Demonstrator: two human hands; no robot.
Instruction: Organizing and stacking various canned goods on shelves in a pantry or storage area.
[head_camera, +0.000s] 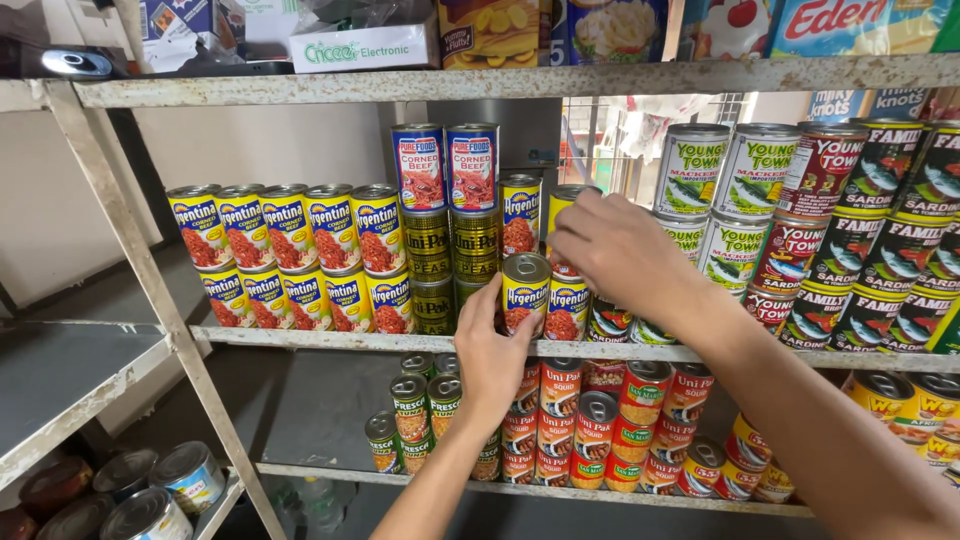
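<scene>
Stocking step: left hand (490, 350) grasping a yellow-labelled tin (526, 292) on the shelf (300, 340); right hand (610, 245) clasping another tin (565, 200) above it. Next, probably careful seating.

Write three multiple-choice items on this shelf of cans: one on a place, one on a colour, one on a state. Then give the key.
1. Where is the can that the left hand grips?
A. On the middle shelf
B. On the top shelf
C. On the floor

2. What colour are the labels of the can stack at the left of the middle shelf?
A. Green
B. Blue and yellow
C. White

3. How is the right hand placed?
A. Hanging away from the shelf
B. Flat on the shelf
C. Fingers on the upper yellow can

Key: 1 A, the gripped can stands at that shelf's front edge; 2 B, blue bands over yellow; 3 C, its fingertips meet that can.
</scene>
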